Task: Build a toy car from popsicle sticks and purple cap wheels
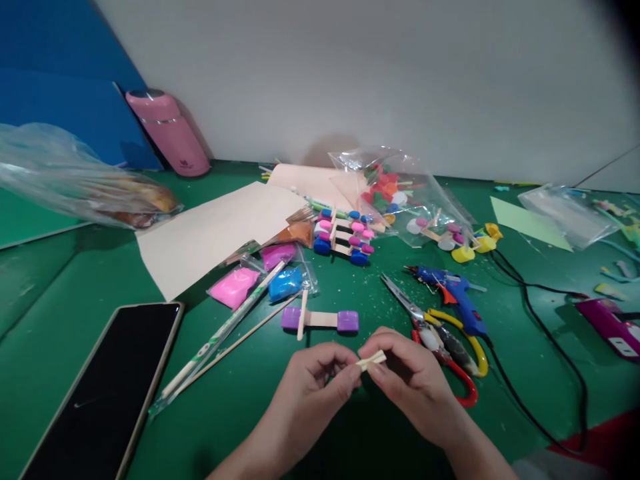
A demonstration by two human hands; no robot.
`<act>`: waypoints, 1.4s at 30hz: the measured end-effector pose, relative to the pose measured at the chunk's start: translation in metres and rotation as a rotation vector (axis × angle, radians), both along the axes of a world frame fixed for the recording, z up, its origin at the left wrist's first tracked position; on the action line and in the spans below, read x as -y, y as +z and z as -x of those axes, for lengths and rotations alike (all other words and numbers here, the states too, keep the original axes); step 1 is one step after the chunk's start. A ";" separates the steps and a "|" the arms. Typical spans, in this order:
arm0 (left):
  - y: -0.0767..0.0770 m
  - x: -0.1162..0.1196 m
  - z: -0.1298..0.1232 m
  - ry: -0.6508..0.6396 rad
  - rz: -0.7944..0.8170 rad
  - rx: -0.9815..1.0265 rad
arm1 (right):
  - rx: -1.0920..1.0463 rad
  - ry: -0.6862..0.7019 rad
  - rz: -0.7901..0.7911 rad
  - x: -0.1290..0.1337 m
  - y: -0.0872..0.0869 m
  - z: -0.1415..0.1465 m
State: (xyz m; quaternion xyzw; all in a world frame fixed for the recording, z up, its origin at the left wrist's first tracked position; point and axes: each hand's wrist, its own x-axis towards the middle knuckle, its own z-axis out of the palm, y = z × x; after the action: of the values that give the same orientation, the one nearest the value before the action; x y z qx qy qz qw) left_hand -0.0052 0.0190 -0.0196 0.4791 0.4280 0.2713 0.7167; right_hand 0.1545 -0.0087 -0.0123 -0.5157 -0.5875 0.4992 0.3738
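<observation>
At the far left of the green table (530, 333), a phone (105, 393) lay near you, with a clear bag (75, 173) of brownish contents beyond it and a pink bottle (175, 137) leaning by the wall. A cream sheet (215, 233) lay flat to the right of these. Pink, blue, magenta and orange-brown packets (234, 288) lay near its right side, and the wrapped sticks (220, 333) and a thin stick (240, 343) slanted down toward you.

Your left hand (313, 387) had its thumb and fingers closed on the left end of the small pale sticks (371, 361), and the sticks sat between your two hands, above the table's near edge. Just beyond lay a flat wooden piece (323, 320) with purple ends and a crosspiece near its left end. Farther back, colorful wheeled pieces (344, 237) stood bunched in front of a clear bag of colored parts (387, 193).

Your right hand (413, 377) pinched the right end of the same sticks between thumb and fingers. To its right lay the scissors (403, 295), overlapping a yellow-handled tool (480, 357), and the blue glue gun (457, 297). At the far right were a pale green sheet (530, 223) and a purple socket block (613, 327).
</observation>
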 end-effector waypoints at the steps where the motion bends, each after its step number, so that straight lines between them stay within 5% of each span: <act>1: -0.001 0.000 0.000 0.002 0.029 0.021 | 0.005 0.013 -0.004 0.000 0.000 -0.001; 19: -0.002 0.001 -0.002 0.064 0.169 0.072 | 0.117 0.032 -0.043 -0.005 0.003 0.000; 24: -0.004 0.000 -0.003 0.083 0.191 0.106 | 0.045 -0.064 0.044 -0.002 -0.002 0.000; 34: -0.003 0.002 -0.003 0.046 0.094 -0.014 | 0.242 -0.138 0.029 -0.004 -0.001 0.002; 42: -0.002 0.002 -0.002 0.060 0.003 -0.110 | 0.200 -0.147 0.085 -0.005 -0.004 0.004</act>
State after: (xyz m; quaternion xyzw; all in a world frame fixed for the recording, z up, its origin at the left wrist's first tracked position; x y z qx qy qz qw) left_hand -0.0030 0.0171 -0.0217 0.4792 0.4813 0.2652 0.6844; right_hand 0.1505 -0.0035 -0.0159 -0.6199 -0.5609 0.4409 0.3266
